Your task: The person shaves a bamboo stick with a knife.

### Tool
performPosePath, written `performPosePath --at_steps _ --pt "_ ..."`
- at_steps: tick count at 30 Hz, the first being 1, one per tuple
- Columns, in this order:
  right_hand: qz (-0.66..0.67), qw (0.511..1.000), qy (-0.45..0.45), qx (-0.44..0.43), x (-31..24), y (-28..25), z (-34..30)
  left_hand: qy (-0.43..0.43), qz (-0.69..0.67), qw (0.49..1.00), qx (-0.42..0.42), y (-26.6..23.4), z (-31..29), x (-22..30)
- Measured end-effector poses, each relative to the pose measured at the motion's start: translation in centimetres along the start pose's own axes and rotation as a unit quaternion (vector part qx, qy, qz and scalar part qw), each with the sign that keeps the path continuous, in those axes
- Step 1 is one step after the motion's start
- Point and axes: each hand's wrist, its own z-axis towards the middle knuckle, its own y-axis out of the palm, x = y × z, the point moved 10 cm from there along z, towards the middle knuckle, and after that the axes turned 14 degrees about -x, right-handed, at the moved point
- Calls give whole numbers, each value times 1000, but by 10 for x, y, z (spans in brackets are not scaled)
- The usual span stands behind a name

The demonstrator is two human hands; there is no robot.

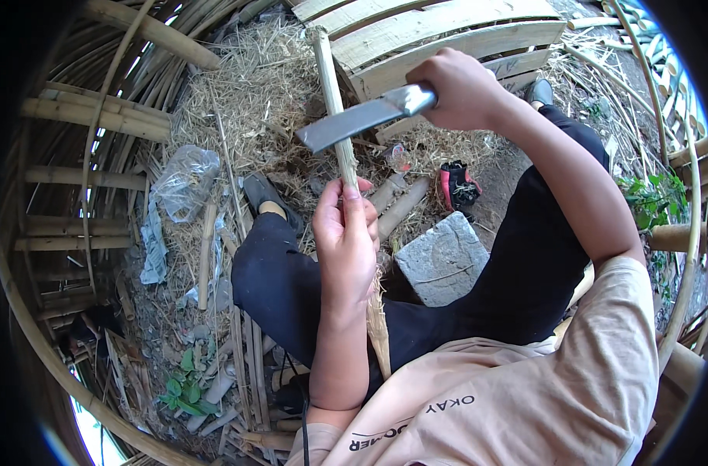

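And here the left hand [346, 241] pinches a pale wooden stick [327, 74] between thumb and fingers, the stick running from beside the slatted wooden panel [463, 35] back toward the person's shirt [517, 396]. Up top, the right hand [463, 89] is curled tight round the handle of a broad blade [354, 124], crossing over the stick above the left hand; contact, I can't tell. Between the legs sits a grey block [443, 260].

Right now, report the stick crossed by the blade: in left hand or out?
In: the left hand holds the stick between thumb and fingers.
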Motion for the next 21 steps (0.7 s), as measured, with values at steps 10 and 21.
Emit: performPosePath --at_steps 10,21 --pt "1 998 63 -20 13 24 16 20 88 996 17 2 -3 -5" --pt "17 994 101 36 49 0 6 -26 -20 999 -18 15 1 -12"
